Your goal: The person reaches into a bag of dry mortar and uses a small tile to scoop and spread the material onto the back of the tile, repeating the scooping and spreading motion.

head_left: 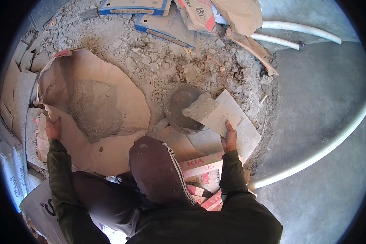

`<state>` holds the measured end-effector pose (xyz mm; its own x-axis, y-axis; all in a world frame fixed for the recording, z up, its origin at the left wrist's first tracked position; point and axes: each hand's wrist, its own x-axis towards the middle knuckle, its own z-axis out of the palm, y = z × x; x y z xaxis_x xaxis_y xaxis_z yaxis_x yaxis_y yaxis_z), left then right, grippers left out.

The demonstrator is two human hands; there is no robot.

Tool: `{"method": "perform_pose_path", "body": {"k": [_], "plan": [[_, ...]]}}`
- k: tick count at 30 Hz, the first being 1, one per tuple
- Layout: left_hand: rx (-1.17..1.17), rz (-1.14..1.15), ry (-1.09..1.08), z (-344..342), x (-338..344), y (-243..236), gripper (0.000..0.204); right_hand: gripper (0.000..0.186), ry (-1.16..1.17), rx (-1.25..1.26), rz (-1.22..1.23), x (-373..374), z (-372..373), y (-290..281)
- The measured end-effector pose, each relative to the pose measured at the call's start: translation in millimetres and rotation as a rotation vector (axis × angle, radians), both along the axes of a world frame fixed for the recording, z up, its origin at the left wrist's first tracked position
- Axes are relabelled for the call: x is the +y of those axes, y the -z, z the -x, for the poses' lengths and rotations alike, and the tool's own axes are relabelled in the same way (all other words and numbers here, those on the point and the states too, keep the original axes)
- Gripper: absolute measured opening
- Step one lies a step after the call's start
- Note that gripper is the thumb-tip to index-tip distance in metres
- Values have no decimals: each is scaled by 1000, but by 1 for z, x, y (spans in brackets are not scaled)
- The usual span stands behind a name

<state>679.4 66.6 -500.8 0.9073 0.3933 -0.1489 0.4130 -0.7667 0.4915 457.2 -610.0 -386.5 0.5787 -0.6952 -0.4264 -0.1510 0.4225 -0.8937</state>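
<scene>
My left hand (54, 129) grips the near left edge of an opened brown paper sack (131, 87), its fingers closed on the paper. Inside the sack lies a heap of grey powder (95, 107). In my right hand (229, 140) is a flat, pale piece (221, 121) that looks like broken tile; its far end carries a clump of grey powder (201, 106). That end hangs over the right side of a dark round bowl (177, 106) and hides part of it. Under the held piece lies a large pale slab (244, 130).
Rubble (146, 61) covers the ground beyond the bowl. Flat blue-edged cartons (166, 28) and paper sacks (197, 16) lie at the back. A long white pipe (321, 152) crosses the grey floor on the right. Red-and-white cartons (201, 163) are by my knee (152, 166).
</scene>
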Motion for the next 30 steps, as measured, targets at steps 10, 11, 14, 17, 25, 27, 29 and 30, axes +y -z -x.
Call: {"method": "perform_pose_path", "body": {"k": [10,11,14,17,25,27,29,30], "plan": [[10,-114,-27,5,-1,-10,66,29,-54,156,397,-12,16,24],[7,-121,-33,6,4,-8,66,27,-90,214,487,-7,12,20],[-22,-81,-27,13,11,-4,65,27,-163,222,643,17,-2,-1],[-66,-182,-24,19,15,-7,64,28,-213,231,730,40,-13,-31],[12,-124,-82,7,-34,-56,58,26,-187,18,523,74,-57,-50],[30,-91,-145,11,-26,-51,52,31,-293,55,474,92,-76,-3],[107,-44,-152,15,-20,-56,52,30,-418,63,282,136,-103,33],[178,36,-130,15,-25,-58,53,29,-472,84,216,144,-111,60]]}}
